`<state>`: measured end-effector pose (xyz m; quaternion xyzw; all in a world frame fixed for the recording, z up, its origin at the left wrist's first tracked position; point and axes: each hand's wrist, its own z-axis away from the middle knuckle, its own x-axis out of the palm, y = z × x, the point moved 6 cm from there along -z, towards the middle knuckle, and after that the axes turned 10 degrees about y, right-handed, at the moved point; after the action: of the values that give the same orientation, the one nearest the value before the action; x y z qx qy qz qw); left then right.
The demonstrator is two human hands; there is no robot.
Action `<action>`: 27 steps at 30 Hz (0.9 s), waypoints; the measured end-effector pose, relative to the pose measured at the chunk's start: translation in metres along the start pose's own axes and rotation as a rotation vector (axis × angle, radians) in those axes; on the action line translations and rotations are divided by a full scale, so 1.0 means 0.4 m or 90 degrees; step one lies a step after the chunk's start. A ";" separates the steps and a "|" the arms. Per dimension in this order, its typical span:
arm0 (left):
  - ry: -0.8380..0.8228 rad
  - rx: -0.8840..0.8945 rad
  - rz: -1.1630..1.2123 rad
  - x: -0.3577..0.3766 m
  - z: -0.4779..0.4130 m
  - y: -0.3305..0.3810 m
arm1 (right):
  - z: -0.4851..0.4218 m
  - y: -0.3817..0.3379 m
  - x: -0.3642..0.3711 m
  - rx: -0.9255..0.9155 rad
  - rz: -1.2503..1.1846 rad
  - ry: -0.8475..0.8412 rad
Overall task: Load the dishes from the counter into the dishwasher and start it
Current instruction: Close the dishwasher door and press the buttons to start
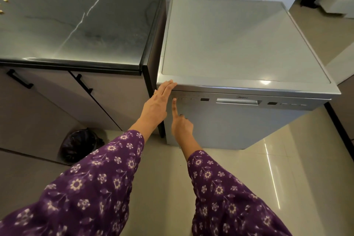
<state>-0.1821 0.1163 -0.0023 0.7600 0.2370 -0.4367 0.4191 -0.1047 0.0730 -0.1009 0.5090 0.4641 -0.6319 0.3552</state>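
Pressing hand: the right hand [182, 124] points with its index finger [174, 109] straight, the tip on the leftmost button [174, 99] of the control panel [210, 96]. The other fingers are curled in and hold nothing.
Bracing hand: the left hand [156, 105] lies flat, its fingers [168, 85] straight and together on the front left corner of the dishwasher's top. It grips nothing.
Dishwasher: the dishwasher [239, 126] stands just beside the right end of the dark surface [76, 30], its door shut and its handle [238, 101] in the middle of the panel.
Dishes: none show on the part of the surface in view. With the door shut, whether they are inside cannot be seen.
Step in hand: this looks like the start-up, so the task seems near its end.
Risk, wrong button: the keys sit close together and look alike from this angle. A small slip to the right would land on the next key [184, 99] and could change a setting.
Risk, weak press: a light or brief touch may not register, and no lit display shows here to confirm it.
Risk, door: if the latch is not fully caught, the cycle may refuse to run; the frame does not show the latch.
Risk, footing: a black bag [80, 145] lies on the floor near the person's left side, close enough to catch a foot.
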 end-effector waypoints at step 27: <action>0.003 -0.008 -0.114 -0.041 -0.017 0.042 | 0.013 0.007 -0.030 0.076 -0.118 -0.075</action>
<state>-0.1749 0.1130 0.0209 0.7338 0.3079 -0.4694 0.3827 -0.1011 0.0669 -0.0895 0.4463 0.4490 -0.7172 0.2913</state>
